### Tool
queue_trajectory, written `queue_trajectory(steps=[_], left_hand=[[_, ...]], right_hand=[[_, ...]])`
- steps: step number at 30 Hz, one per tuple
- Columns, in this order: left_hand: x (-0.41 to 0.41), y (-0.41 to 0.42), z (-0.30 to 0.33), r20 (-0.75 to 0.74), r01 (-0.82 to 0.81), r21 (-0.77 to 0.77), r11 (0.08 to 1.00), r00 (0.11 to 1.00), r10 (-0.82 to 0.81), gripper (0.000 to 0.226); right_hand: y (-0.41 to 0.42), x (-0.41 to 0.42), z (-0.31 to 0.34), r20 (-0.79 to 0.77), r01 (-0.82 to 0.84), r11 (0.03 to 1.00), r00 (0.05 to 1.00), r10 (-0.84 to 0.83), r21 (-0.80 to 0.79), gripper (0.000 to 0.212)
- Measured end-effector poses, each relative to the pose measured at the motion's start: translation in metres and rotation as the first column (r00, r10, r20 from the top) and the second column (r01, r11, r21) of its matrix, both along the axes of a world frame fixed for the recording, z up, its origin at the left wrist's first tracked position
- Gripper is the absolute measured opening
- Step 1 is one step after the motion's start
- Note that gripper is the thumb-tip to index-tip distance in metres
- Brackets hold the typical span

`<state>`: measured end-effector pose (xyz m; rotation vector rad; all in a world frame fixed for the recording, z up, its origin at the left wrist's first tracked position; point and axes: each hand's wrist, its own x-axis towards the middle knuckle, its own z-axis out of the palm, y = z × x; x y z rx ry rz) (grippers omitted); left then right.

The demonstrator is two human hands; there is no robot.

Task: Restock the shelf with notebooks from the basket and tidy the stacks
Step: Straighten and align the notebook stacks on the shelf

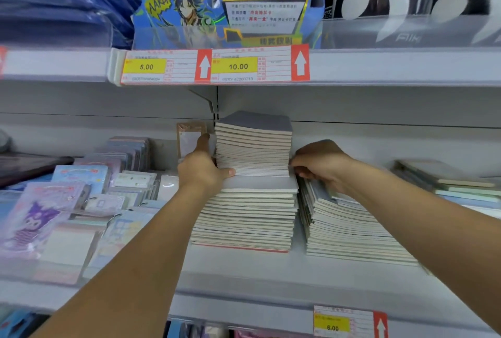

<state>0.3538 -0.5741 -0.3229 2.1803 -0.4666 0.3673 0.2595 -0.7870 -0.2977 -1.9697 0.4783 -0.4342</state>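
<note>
Notebook stacks on the shelf (244, 270)

One batch of notebooks (253, 147) sits atop the middle stack (244, 218); another stack (349, 232) just right, ring binders (89, 202) left.

I see yellow price labels (215, 66) reading 5.00 and 10.00 above; an anime card display box (225, 17) above them; cartoon ring binders (40, 218) at left.

matt grey paper notebooks (253, 147), smooth shelf (244, 270) (painted metal)

Stationery shop; price tags (238, 66) on shelf rail (393, 66); stacked notebooks (249, 213).
</note>
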Motion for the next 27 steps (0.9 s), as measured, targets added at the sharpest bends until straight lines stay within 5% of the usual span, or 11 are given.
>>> queue_trajectory(steps=[6, 11, 15, 25, 27], left_hand=[[-0.003, -0.001, -0.004, 0.084, -0.035, 0.001, 0.999, 0.996, 0.035, 0.069], [0.002, -0.001, -0.004, 0.077, -0.057, 0.001, 0.998, 0.995, 0.056, 0.067], [0.001, 0.001, 0.001, 0.054, -0.058, 0.005, 0.998, 0.997, 0.058, 0.065], [-0.004, 0.002, -0.005, 0.078, 0.021, 0.086, 0.996, 0.997, -0.028, 0.051], [-0.002, 0.002, -0.007, 0.103, 0.0, 0.113, 0.994, 0.995, -0.012, 0.046]], right_hand=[[-0.004, -0.006, 0.003, -0.054, -0.238, 0.964, 0.971, 0.233, -0.121, 0.039], [-0.006, 0.005, -0.01, 0.001, -0.127, 0.97, 0.991, 0.13, -0.209, 0.081], [-0.004, 0.006, -0.01, -0.009, -0.138, 0.967, 0.99, 0.139, -0.212, 0.05], [0.014, 0.008, -0.013, 0.084, 0.018, 0.965, 0.996, 0.004, -0.261, 0.06], [0.018, 0.006, -0.015, 0.128, 0.038, 0.968, 0.992, -0.007, -0.248, 0.046]])
